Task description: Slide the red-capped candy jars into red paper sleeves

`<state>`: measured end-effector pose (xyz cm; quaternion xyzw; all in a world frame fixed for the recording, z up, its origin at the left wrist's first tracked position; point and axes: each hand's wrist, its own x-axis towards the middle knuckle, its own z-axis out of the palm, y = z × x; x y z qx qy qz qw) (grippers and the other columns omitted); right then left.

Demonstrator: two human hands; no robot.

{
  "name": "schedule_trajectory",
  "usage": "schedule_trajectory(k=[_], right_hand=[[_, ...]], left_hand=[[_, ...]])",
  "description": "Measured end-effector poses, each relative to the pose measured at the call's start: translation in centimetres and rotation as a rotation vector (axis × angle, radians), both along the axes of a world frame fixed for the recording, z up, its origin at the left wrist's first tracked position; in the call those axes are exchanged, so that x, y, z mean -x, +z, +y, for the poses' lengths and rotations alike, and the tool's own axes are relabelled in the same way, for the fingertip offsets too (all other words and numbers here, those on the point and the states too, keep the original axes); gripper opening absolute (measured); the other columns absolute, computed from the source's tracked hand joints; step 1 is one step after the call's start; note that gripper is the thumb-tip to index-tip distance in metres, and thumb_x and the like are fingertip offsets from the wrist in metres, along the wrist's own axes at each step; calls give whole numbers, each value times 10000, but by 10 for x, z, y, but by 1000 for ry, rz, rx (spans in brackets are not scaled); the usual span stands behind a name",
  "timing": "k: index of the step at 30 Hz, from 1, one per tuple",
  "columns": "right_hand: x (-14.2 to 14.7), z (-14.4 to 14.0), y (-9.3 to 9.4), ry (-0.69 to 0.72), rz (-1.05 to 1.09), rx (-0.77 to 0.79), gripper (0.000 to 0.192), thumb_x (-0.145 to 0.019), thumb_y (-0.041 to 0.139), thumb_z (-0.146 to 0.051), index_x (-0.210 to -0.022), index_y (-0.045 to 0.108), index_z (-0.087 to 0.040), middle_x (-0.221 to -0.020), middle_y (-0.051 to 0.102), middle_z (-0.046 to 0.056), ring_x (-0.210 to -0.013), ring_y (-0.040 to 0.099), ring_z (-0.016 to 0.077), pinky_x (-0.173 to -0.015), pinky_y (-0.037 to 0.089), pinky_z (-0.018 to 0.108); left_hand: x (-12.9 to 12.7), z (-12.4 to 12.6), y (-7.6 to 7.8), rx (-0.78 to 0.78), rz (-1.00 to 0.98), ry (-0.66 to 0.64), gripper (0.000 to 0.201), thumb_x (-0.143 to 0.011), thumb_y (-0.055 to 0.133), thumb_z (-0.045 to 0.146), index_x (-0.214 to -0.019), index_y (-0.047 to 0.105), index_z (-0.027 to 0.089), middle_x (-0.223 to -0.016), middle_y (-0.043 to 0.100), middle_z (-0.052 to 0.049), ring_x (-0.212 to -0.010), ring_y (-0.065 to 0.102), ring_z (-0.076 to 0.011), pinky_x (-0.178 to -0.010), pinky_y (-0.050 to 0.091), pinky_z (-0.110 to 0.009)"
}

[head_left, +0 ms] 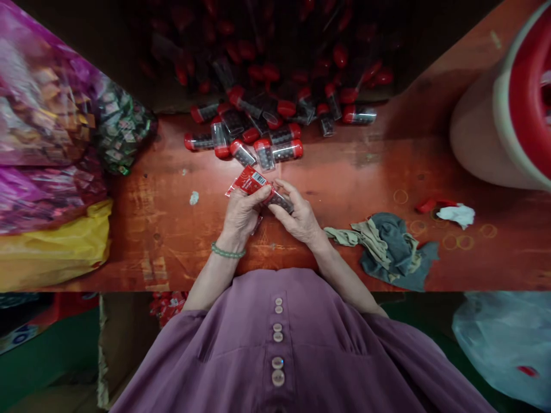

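Note:
My left hand [241,215], with a green bead bracelet on its wrist, pinches a red printed packet [248,182] that bears a barcode. Against it lies a small clear container of dark balls [280,201], gripped between the thumb and fingers of my right hand [301,218]. Where packet and container meet is partly hidden by my left thumb. Just beyond my hands, several red-capped clear containers [287,150] of dark balls lie in a loose heap on the red table [344,172].
Behind the heap opens a dark box [275,34] full of more red-capped containers. Bags of small wrapped pieces [43,109] and a yellow bag [55,246] stand at left. To the right are crumpled cloths [390,246], rubber bands [400,197], a white tissue [458,215] and a large red-lidded tub [482,126].

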<state>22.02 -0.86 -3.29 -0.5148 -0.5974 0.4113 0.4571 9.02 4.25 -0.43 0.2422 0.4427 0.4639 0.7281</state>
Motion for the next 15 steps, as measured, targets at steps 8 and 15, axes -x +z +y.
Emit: schedule_trajectory(k=[8,15], right_hand=[[-2,4,-3,-43,-5,-48,519,-939,557,-383,-1398,422,-181,-1319,626,125,-1112,667,203,-993,549,386],[0,6,-3,-27,50,29,519,-924,572,-357,-1392,423,-191,-1298,637,112,-1094,662,203,-992,544,399]], left_hand=[[-4,-3,-1,-93,-5,-13,288,-613,893,364,-791,745,192,-780,756,-1,-726,699,-133,-780,556,-270],[-1,-6,-3,-54,15,-53,335,-577,905,386,-805,768,182,-784,766,-32,-767,714,-162,-807,553,-290]])
